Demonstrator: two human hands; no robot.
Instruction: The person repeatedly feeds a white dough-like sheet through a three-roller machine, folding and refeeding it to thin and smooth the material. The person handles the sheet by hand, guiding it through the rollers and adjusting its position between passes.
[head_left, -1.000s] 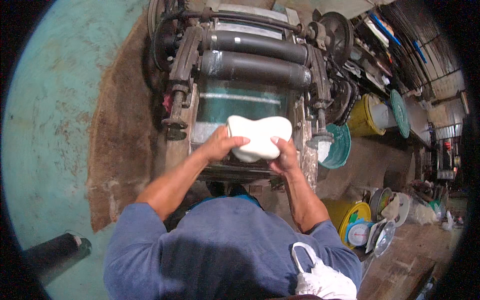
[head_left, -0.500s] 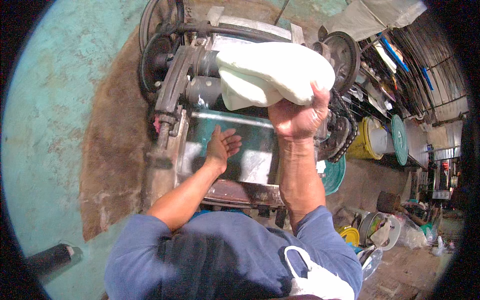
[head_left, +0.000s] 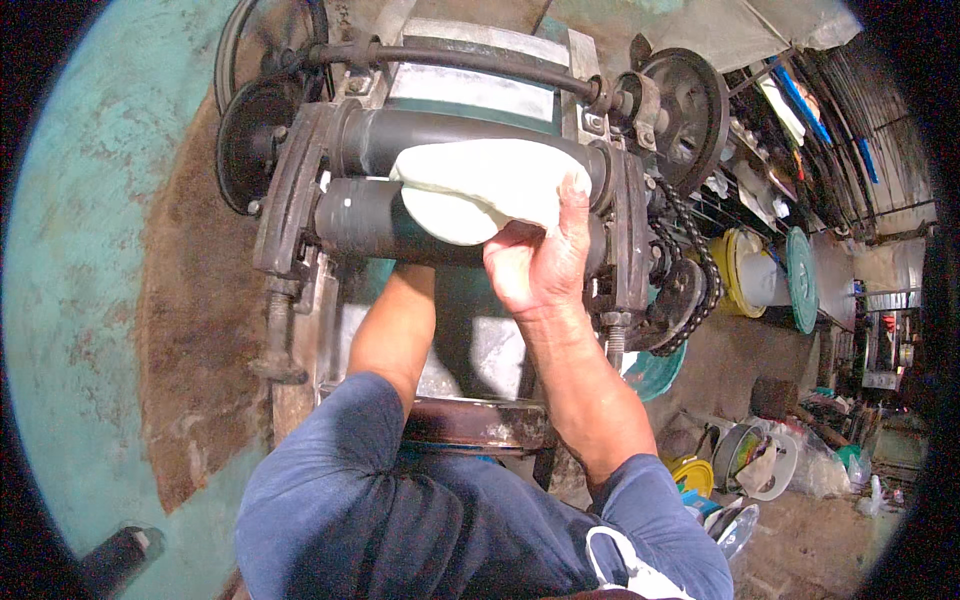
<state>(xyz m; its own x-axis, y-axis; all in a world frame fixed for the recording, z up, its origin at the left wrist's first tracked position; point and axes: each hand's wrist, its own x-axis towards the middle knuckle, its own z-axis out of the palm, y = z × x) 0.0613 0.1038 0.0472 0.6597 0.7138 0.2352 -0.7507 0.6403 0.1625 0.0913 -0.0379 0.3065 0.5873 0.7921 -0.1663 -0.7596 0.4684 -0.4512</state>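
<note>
The right hand (head_left: 535,262) is gripping a folded white slab (head_left: 480,185), fingers (head_left: 572,215) curled over its near right edge. The slab is lying across the two dark rollers (head_left: 370,215) of the machine, its long axis running along them, left to right. The left hand is hidden beneath the rollers; its fingers cannot be made out.

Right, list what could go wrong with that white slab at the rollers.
1. The right hand presses the white slab right at the two dark rollers; fingers might get drawn in.
2. The left forearm reaches under the lower roller, its hand hidden there.
3. An exposed chain and pulley wheel sit close beside the right wrist.
</note>
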